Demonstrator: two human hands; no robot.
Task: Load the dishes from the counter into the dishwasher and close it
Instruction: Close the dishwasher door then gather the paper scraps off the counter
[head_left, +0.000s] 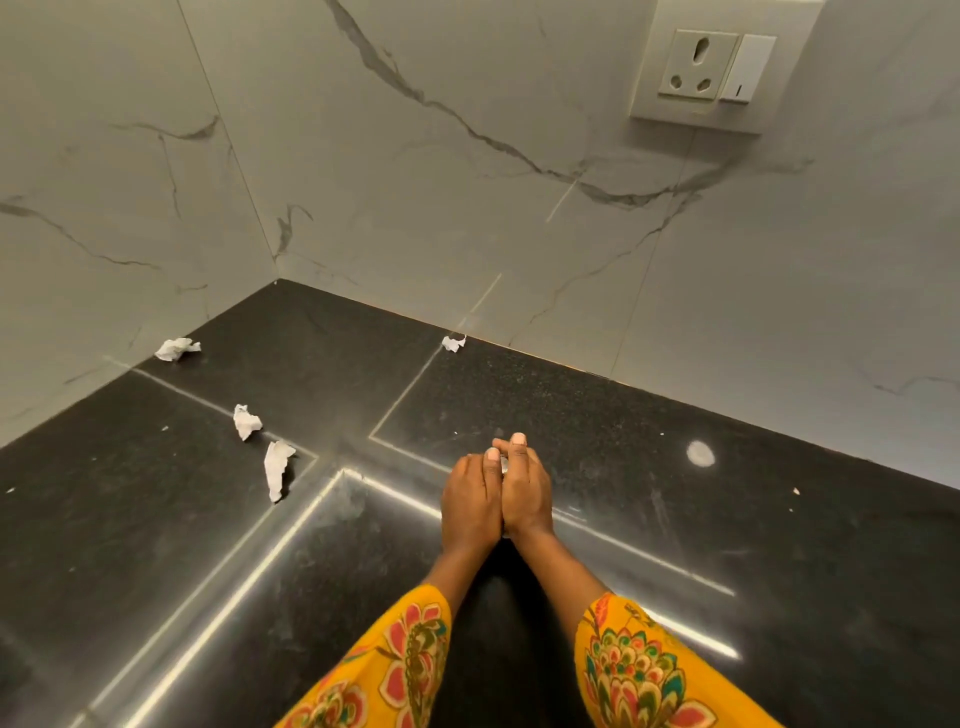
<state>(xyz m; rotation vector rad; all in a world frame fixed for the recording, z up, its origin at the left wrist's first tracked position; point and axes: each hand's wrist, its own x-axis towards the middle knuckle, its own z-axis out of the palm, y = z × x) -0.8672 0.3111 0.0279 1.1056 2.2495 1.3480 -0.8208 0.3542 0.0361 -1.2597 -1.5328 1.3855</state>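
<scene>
Four crumpled white paper scraps (176, 349) lie scattered on the black counter (623, 426); left hand (470, 501) and right hand (525, 491) press together, seemingly cupping a white bit (504, 467).

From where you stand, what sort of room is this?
Most likely a home kitchen corner. A polished black stone counter meets marble-look wall tiles, and a wall socket with a switch sits above it. Crumpled bits of white paper lie on the counter; no dishes or dishwasher show.
</scene>
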